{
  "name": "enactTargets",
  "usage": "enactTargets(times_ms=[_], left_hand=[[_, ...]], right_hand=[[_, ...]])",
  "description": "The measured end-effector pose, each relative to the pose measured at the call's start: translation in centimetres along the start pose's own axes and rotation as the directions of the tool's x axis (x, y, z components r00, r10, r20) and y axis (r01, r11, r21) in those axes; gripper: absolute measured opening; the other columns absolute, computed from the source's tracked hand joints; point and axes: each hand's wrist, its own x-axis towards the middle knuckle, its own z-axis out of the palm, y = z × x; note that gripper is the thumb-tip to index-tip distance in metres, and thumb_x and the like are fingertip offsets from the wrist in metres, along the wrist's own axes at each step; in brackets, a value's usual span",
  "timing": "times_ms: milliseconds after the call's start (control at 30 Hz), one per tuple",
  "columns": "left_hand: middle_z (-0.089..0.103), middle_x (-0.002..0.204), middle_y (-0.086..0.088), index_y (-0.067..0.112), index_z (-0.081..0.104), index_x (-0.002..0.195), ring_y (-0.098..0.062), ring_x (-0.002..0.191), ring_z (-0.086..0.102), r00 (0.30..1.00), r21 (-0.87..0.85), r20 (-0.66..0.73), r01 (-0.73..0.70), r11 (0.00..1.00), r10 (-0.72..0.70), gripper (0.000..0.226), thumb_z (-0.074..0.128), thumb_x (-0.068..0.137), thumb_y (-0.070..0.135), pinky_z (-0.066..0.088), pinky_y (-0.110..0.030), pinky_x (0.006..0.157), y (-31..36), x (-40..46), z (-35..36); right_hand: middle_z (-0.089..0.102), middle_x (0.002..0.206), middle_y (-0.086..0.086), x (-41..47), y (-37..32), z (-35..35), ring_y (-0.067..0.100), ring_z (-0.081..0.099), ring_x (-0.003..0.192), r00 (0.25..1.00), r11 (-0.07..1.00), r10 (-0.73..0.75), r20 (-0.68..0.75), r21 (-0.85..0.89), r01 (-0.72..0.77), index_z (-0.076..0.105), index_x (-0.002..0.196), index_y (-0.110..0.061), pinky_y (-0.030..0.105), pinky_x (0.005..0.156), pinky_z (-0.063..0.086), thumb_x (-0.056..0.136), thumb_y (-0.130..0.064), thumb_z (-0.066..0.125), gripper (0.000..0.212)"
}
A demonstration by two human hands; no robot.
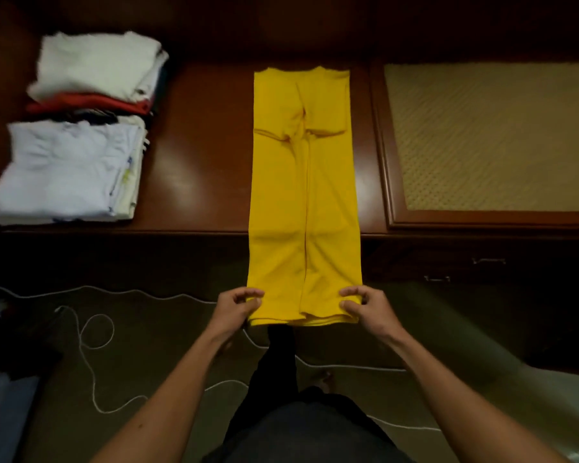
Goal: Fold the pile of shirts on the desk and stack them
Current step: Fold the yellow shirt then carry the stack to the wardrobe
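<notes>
Over the desk (198,182) edge, yellow shirt (303,195) hangs.
Left hand (239,307) and right hand (365,305) pinch its hem corners; stacks (81,128) sit well left.

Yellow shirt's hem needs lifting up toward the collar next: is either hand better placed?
Neither; both. The left hand pinches the yellow shirt at one hem corner, the right hand the other.

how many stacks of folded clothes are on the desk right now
2. A far stack with a white top sits at the desk's left; a near stack lies just in front. Items underneath are hidden.
</notes>
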Motion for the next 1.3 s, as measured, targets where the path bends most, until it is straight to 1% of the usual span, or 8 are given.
enactTargets(times_ms=[100,233,400,600,800,933,1067,1300], left_hand=[[0.064,0.088,-0.01,0.007,0.069,0.1,-0.016,0.069,0.056,0.997,-0.152,-0.012,0.072,0.986,-0.075,0.015,0.057,0.093,0.0,0.048,-0.023,0.049,3.0,-2.4,0.2],[0.067,0.081,-0.012,0.002,0.071,0.085,-0.013,0.06,0.062,0.993,-0.248,-0.019,0.11,0.962,-0.118,0.014,0.058,0.091,0.0,0.052,-0.025,0.057,6.5,-3.1,0.2],[0.067,0.072,-0.016,-0.004,0.065,0.087,-0.017,0.049,0.065,0.971,-0.471,0.039,0.228,0.852,-0.238,0.007,0.061,0.09,0.001,0.055,-0.027,0.042,10.9,-2.2,-0.1],[0.065,0.052,-0.013,-0.005,0.067,0.05,-0.016,0.038,0.062,0.939,-0.516,0.123,0.337,0.788,-0.321,0.048,0.058,0.094,0.012,0.053,-0.025,0.038,16.4,2.8,-0.9],[0.067,0.06,-0.022,-0.007,0.062,0.085,-0.026,0.045,0.067,0.94,-0.656,0.116,0.316,0.686,-0.322,0.029,0.058,0.096,0.019,0.05,-0.03,0.034,24.1,13.1,-1.1],[0.071,0.09,-0.028,0.002,0.05,0.122,-0.033,0.069,0.073,0.878,-0.526,0.177,0.466,0.712,-0.444,0.064,0.072,0.081,0.046,0.059,-0.04,0.049,24.8,19.9,-2.1],[0.072,0.067,-0.011,-0.003,0.059,0.12,-0.017,0.053,0.069,0.899,-0.178,0.082,0.438,0.881,-0.43,0.046,0.069,0.089,0.03,0.057,-0.027,0.046,24.9,21.7,-2.6],[0.065,0.069,-0.009,0.009,0.059,0.098,-0.016,0.05,0.064,0.937,-0.085,-0.013,0.348,0.934,-0.35,0.018,0.062,0.095,0.026,0.052,-0.024,0.046,24.4,21.9,-3.0]], right_hand=[[0.063,0.098,0.008,-2.0,-2.2,-0.6,0.016,0.058,0.082,0.999,0.995,-0.014,-0.052,0.099,0.019,0.068,0.097,-0.018,0.025,0.064,0.047,0.09,-0.009,0.066,0.012],[0.067,0.094,0.011,-3.2,-5.2,-1.5,0.023,0.061,0.088,0.997,0.944,0.059,-0.05,0.327,-0.039,0.068,0.092,-0.007,0.043,0.08,0.049,0.094,-0.016,0.061,0.011],[0.064,0.085,0.016,-2.0,-9.3,-3.2,0.022,0.063,0.074,0.988,0.81,0.148,0.041,0.569,-0.145,0.066,0.091,-0.001,0.035,0.066,0.059,0.092,-0.012,0.062,0.012],[0.066,0.069,0.014,3.9,-14.1,-6.0,0.021,0.069,0.056,0.934,0.612,0.321,0.155,0.719,-0.329,0.06,0.084,-0.001,0.035,0.052,0.059,0.094,-0.014,0.058,0.017],[0.067,0.085,0.021,15.5,-20.2,-8.8,0.028,0.07,0.057,0.905,0.533,0.381,0.187,0.756,-0.381,0.051,0.099,0.001,0.038,0.047,0.058,0.094,-0.04,0.059,0.042],[0.07,0.082,0.022,22.3,-21.4,-8.9,0.028,0.069,0.051,0.84,0.618,0.522,0.148,0.613,-0.492,0.047,0.12,-0.005,0.032,0.04,0.054,0.086,-0.057,0.062,0.063],[0.068,0.057,0.007,23.9,-21.1,-8.7,0.014,0.061,0.041,0.825,0.741,0.563,0.06,0.405,-0.535,0.058,0.119,-0.01,0.02,0.038,0.049,0.094,-0.034,0.062,0.036],[0.071,0.093,0.011,23.9,-21.3,-8.1,0.017,0.067,0.061,0.895,0.759,0.444,-0.038,0.547,-0.354,0.061,0.105,-0.01,0.024,0.047,0.053,0.089,-0.035,0.068,0.031]])
